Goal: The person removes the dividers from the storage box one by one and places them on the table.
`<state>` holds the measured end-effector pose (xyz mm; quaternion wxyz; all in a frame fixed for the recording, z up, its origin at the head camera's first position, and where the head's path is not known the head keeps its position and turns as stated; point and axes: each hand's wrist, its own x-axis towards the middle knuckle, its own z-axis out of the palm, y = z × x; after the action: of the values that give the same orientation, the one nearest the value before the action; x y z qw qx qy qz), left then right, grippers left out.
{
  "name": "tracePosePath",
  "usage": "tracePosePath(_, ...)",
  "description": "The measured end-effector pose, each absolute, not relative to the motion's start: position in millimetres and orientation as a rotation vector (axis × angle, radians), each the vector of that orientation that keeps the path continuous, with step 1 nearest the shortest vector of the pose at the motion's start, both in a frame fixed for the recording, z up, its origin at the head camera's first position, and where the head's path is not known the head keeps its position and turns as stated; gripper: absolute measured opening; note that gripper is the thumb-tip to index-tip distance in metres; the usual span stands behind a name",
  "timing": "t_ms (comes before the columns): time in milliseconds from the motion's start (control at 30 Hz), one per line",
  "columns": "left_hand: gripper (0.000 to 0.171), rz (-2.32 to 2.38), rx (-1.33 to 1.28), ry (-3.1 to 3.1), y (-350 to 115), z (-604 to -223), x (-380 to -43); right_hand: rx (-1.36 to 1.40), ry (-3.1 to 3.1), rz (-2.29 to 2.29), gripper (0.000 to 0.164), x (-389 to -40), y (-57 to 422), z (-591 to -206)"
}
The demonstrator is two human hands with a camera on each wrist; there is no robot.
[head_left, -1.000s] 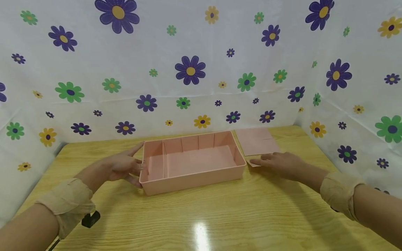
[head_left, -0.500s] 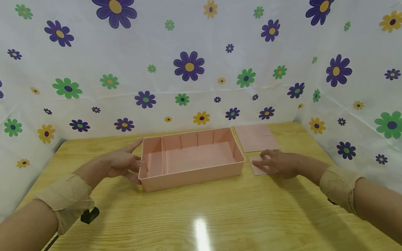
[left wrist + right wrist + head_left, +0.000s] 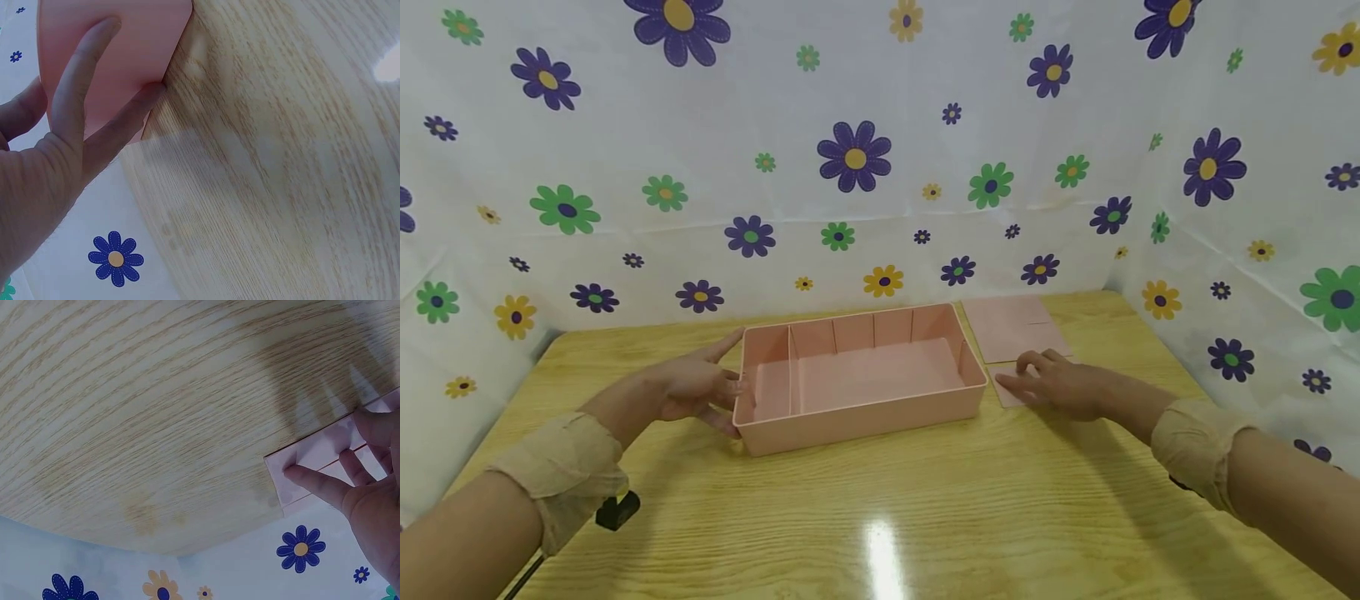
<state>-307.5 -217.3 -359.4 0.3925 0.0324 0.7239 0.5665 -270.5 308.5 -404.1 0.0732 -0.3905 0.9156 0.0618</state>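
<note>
A pink rectangular box (image 3: 872,371) stands on the table with a divider (image 3: 792,371) near its left end. My left hand (image 3: 688,385) holds that end, fingers spread; in the left wrist view two fingers lie against the wall (image 3: 134,37) and another reaches behind its edge. My right hand (image 3: 1067,387) rests beside the box, fingertips touching a small flat pink panel (image 3: 1009,395). In the right wrist view, fingertips and thumb touch flat pink pieces (image 3: 278,472) with dark seams. Part of the small panel is hidden under the hand.
A larger flat pink panel (image 3: 1011,327) with a short slit lies behind the right hand. Wood-grain tabletop (image 3: 820,517) surrounds everything. Flower-printed cloth (image 3: 895,208) encloses the back and sides. A small black object (image 3: 617,510) hangs below the left wrist wrap.
The small panel came more into view, then my right hand drew it slightly. Right fingers shifted a little toward the box at the end. My left hand and the box stay put.
</note>
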Motion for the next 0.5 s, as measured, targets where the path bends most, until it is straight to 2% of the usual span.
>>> tracePosePath(500,0.097,1.446,0.075,1.838,-217.5,-358.5,-306.9,-1.061,2.740,0.108,0.078,-272.3,305.3,-404.7)
